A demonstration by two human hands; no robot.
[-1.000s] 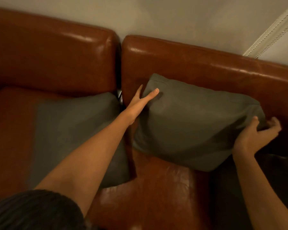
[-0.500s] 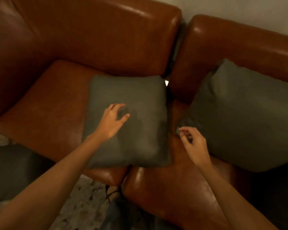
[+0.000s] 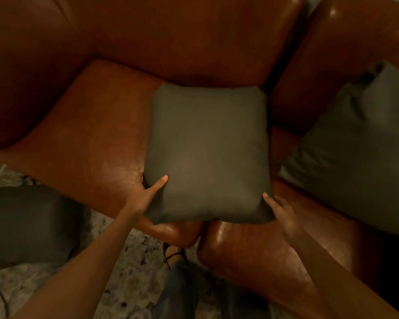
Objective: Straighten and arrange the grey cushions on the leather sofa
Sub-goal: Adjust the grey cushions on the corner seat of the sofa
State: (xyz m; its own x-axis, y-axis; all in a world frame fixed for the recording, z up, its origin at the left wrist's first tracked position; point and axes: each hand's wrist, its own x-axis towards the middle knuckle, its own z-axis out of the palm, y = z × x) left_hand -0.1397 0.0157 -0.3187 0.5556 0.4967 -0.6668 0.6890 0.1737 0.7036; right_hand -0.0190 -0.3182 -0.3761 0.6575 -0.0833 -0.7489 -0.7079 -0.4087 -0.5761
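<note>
A square grey cushion (image 3: pixel 207 153) lies flat on the brown leather sofa (image 3: pixel 95 125), over the gap between two seats. My left hand (image 3: pixel 145 194) grips its near left corner, thumb on top and fingers underneath. My right hand (image 3: pixel 279 210) holds its near right corner, thumb on the fabric. A second grey cushion (image 3: pixel 359 153) leans against the right backrest, apart from both hands.
A third grey cushion (image 3: pixel 25 224) sits at the lower left, off the sofa over the pale patterned rug (image 3: pixel 129 261). My leg and sandalled foot (image 3: pixel 173 256) stand at the front of the seats. The sofa's backrests rise behind.
My view swung left and down from the right cushion to the flat one. Both hands left the right cushion and closed on the near corners of the flat cushion.
</note>
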